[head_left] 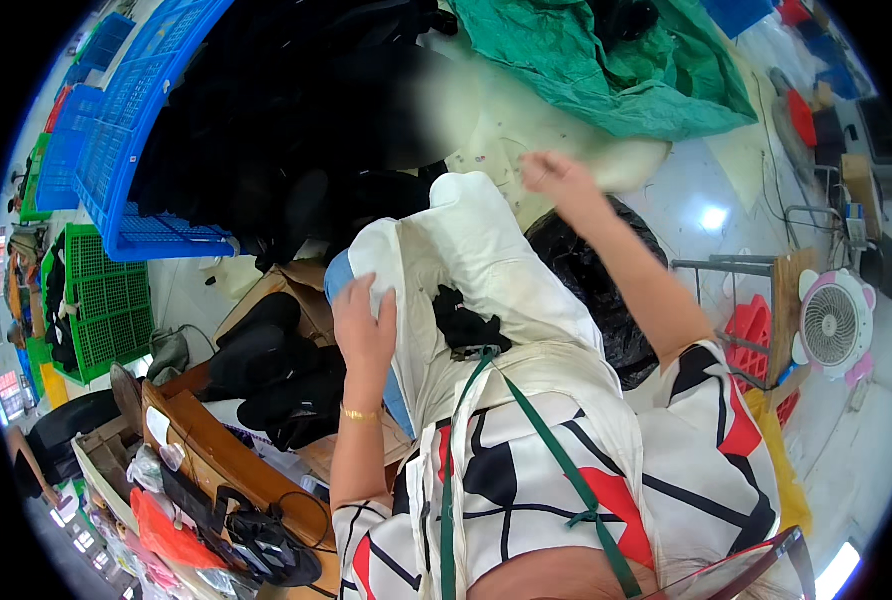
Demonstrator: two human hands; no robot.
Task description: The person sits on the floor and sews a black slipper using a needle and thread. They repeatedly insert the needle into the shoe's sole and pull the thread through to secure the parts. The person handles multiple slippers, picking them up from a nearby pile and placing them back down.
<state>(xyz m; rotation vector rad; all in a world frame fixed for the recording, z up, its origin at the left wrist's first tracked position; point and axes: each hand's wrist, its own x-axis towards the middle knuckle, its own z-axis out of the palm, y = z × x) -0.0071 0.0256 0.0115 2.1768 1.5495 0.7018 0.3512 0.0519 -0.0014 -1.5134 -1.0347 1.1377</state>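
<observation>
My left hand (363, 325) is above my left thigh, its fingers spread and nothing visible in them. Under it lies the off-white apron (496, 240) that covers my lap. My right hand (563, 182) reaches out ahead to the right, over pale sheeting (496, 140). Its fingers are curled together and slightly blurred; what they hold, if anything, cannot be made out. A small crumpled black cloth (466, 318) rests on my lap, beside the end of a green strap (541, 418). Ahead on the left is a large heap of black soft pieces (276, 110).
A blue plastic crate (146, 120) edges the black heap. More black pieces (276, 350) fill a cardboard box at my left, near a wooden drawer (201, 440). A green sack (616, 80) lies ahead, a black plastic bag (606, 260) and a fan (832, 318) at right.
</observation>
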